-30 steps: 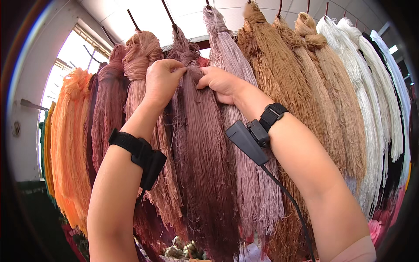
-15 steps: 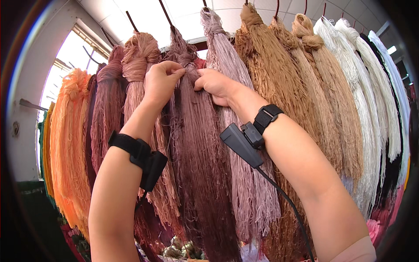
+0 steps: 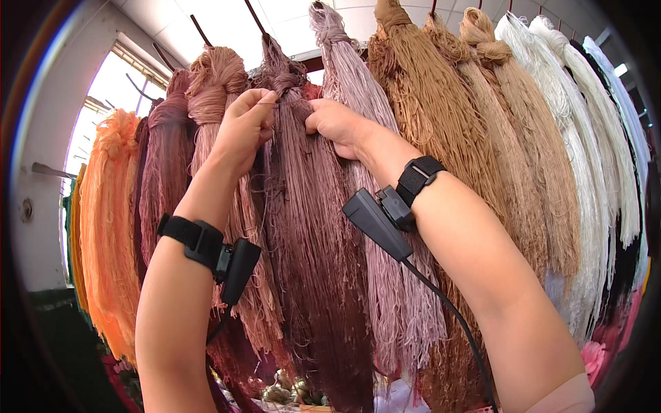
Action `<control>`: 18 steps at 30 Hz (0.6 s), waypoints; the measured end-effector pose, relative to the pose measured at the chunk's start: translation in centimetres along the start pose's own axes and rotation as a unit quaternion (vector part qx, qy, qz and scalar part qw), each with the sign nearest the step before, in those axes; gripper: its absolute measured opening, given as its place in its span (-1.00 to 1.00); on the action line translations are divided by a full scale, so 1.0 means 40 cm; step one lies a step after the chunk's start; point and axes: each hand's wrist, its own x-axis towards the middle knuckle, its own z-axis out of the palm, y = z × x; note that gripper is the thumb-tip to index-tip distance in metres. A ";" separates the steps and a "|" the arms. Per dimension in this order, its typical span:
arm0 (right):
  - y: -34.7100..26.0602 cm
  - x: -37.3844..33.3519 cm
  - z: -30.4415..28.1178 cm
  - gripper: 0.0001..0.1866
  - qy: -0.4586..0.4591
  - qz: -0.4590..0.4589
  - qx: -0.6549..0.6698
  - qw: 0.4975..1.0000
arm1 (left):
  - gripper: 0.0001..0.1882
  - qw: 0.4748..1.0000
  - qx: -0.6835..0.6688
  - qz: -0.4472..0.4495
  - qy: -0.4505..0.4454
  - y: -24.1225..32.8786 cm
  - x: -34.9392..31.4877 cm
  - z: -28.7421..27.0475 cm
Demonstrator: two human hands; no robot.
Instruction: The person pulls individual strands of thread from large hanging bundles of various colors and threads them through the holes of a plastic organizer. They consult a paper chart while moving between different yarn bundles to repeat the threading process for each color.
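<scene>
Left hand (image 3: 246, 129) pinched, right hand (image 3: 337, 127) curled, at mauve yarn (image 3: 310, 220)

**Slanting rods (image 3: 201, 30) carry a row of yarn hanks (image 3: 430, 131)**

Before me, thin dark rods slant up at the hanks' knotted tops. Side by side, from my left, I pick out an orange hank (image 3: 110, 213), a mauve hank (image 3: 165, 186), a pinkish-tan hank (image 3: 212, 76), the plum-brown hank (image 3: 317, 227) I'm touching, a pale lilac hank (image 3: 352, 79), then golden brown, tan, white and pale blue; many overlap.
</scene>
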 end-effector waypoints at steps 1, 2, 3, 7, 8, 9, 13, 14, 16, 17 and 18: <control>-0.011 -0.010 0.013 -0.71 -0.026 0.004 0.009 1.000 | -0.88 0.999 -0.030 -0.006 -0.027 0.009 -0.011 -0.015; -0.021 -0.020 0.027 -0.71 -0.052 0.007 0.019 0.998 | -0.88 0.999 -0.023 -0.007 -0.024 0.016 -0.024 -0.026; -0.021 -0.023 0.020 -0.71 -0.050 0.006 0.020 0.998 | -0.88 0.998 -0.057 -0.013 -0.038 0.026 -0.036 -0.017; -0.019 -0.028 0.008 -0.70 -0.032 0.015 0.007 0.999 | -0.88 0.992 -0.043 -0.090 -0.083 0.047 -0.074 -0.025; -0.017 -0.028 0.008 -0.70 -0.035 0.016 0.014 0.999 | -0.91 0.995 0.012 -0.081 -0.051 0.042 -0.076 -0.033; -0.017 -0.025 0.009 -0.70 -0.039 0.016 0.021 0.999 | -0.91 0.995 0.015 -0.081 -0.049 0.044 -0.075 -0.039; -0.015 -0.021 0.026 -0.71 -0.035 0.033 0.006 0.999 | -0.87 0.928 0.364 0.062 0.045 0.044 -0.052 -0.048; -0.017 -0.021 0.033 -0.71 -0.036 0.032 0.006 0.999 | -0.85 0.901 0.410 0.104 0.097 0.042 -0.044 -0.046; -0.011 -0.019 0.029 -0.72 -0.038 0.036 0.006 0.999 | -0.82 0.869 0.449 0.148 0.146 0.043 -0.027 -0.034; -0.009 -0.018 0.026 -0.72 -0.036 0.035 0.003 0.999 | -0.82 0.866 0.455 0.145 0.150 0.044 -0.019 -0.028; -0.009 -0.021 0.026 -0.72 -0.038 0.026 0.008 0.999 | -0.81 0.863 0.461 0.142 0.153 0.042 -0.011 -0.024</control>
